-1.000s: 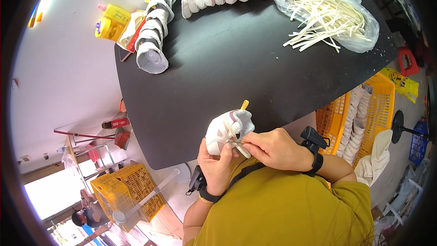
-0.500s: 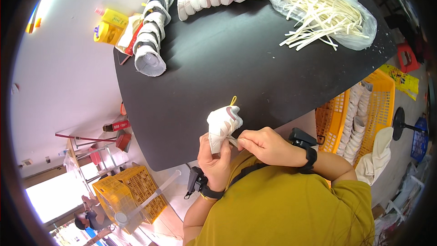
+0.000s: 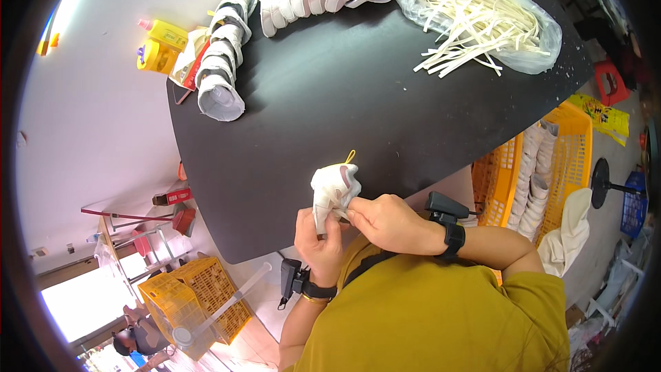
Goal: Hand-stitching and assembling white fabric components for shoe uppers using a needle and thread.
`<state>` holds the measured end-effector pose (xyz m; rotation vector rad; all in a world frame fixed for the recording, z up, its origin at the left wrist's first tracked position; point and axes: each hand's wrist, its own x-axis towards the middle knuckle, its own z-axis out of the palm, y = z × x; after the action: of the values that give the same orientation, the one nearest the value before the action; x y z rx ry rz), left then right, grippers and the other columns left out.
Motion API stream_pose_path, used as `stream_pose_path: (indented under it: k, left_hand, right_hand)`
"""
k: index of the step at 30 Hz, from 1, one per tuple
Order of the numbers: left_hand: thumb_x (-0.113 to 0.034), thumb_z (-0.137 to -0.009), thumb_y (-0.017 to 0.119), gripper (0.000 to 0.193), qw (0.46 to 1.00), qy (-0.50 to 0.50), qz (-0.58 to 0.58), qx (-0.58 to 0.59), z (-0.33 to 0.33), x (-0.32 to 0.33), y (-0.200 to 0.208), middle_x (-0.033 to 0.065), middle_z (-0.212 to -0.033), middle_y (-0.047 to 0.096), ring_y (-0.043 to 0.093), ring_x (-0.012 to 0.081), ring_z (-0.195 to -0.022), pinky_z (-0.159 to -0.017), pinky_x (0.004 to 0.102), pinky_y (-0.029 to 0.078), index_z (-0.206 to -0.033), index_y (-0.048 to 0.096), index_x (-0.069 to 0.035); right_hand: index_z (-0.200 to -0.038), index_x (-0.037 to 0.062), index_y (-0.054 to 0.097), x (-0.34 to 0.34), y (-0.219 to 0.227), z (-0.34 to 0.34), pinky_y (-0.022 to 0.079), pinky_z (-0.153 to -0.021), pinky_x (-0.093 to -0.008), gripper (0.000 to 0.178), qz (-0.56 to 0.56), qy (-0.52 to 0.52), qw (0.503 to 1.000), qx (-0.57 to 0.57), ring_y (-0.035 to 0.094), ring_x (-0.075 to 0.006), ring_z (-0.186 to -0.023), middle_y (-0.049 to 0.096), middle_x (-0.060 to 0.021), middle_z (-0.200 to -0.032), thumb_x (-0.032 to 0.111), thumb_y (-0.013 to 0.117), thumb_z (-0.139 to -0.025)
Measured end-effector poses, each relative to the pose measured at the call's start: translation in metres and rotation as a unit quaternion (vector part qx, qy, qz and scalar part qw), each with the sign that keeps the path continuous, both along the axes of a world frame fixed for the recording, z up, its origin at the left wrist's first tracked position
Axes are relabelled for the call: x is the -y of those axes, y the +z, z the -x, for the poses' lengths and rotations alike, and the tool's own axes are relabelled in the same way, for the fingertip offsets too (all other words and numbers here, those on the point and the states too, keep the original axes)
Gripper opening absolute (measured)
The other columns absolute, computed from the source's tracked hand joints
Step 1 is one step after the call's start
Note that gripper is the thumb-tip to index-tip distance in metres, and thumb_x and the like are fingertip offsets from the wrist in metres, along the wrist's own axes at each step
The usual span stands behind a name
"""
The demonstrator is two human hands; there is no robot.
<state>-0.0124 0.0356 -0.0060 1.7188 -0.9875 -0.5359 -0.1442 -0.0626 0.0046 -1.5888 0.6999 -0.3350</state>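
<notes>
A small white shoe upper (image 3: 332,189) with mauve patches and a yellow pull loop is held up at the near edge of the dark table. My left hand (image 3: 319,241) grips its lower end, thumb and fingers on either side. Against the upper's right side, my right hand (image 3: 389,224) has its thumb and forefinger pinched together. A pale shoelace runs at those fingertips, mostly hidden by them. Beyond, a clear plastic bag (image 3: 549,45) spills a heap of cream laces (image 3: 475,24) on the table.
Nested shoe uppers form rows at the table's back (image 3: 310,0) and left side (image 3: 224,62). Yellow bottles (image 3: 158,55) stand beyond the left edge. Right of the table, a yellow basket (image 3: 575,145) holds more uppers. Another person (image 3: 141,331) is at lower left.
My right hand has come in closer to the shoe upper, and the strand that showed between them is now mostly covered. The upper has tilted slightly; my left hand keeps its hold.
</notes>
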Motion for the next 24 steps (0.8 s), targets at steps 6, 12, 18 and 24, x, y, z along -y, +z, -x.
stream_pose_path:
  k: [6,12,18,24]
  left_hand:
    - [0.01,-0.084,0.062,0.015,0.986,-0.028,0.039,0.162,-0.006,-0.001,-0.014,0.0121,-0.084,0.059,0.061,0.0215,-0.066,-0.053,0.0307,0.051,-0.097,0.062,0.002]
    - [0.012,-0.082,0.061,0.017,0.972,-0.077,0.046,0.219,-0.016,0.006,-0.006,0.0126,-0.082,0.057,0.06,0.0235,-0.063,-0.052,0.0324,0.049,-0.095,0.06,0.002]
    - [0.011,-0.085,0.06,0.012,0.98,-0.086,0.023,0.18,-0.013,0.01,0.001,0.0129,-0.082,0.055,0.057,0.0236,-0.058,-0.051,0.0332,0.048,-0.095,0.06,0.003]
    - [0.009,-0.088,0.058,0.009,0.975,-0.073,0.035,0.209,-0.011,0.012,-0.001,0.0119,-0.082,0.055,0.056,0.0229,-0.062,-0.053,0.0327,0.047,-0.095,0.059,0.003]
  right_hand:
    - [-0.081,0.0022,0.055,-0.003,-0.016,-0.01,0.041,-0.042,-0.0396,0.022,0.14,-0.04,0.989,0.041,0.054,-0.0315,-0.043,0.057,-0.0145,-0.054,0.018,0.052,-0.097]
    - [-0.081,0.0092,0.051,0.012,-0.005,-0.008,0.017,-0.039,-0.0237,0.02,-0.629,0.012,0.772,0.09,0.023,-0.0038,-0.043,0.033,0.0082,-0.056,0.019,0.046,-0.097]
    - [-0.079,0.0058,0.052,0.002,-0.011,-0.014,0.042,-0.041,-0.0358,0.016,0.203,0.008,0.979,0.033,0.057,-0.0258,-0.045,0.058,-0.0135,-0.058,0.015,0.055,-0.092]
    - [-0.079,0.0048,0.053,0.023,-0.01,-0.016,0.042,-0.042,-0.0368,0.016,-0.096,0.075,0.992,-0.017,0.061,-0.0247,-0.049,0.059,-0.0143,-0.058,0.014,0.056,-0.091]
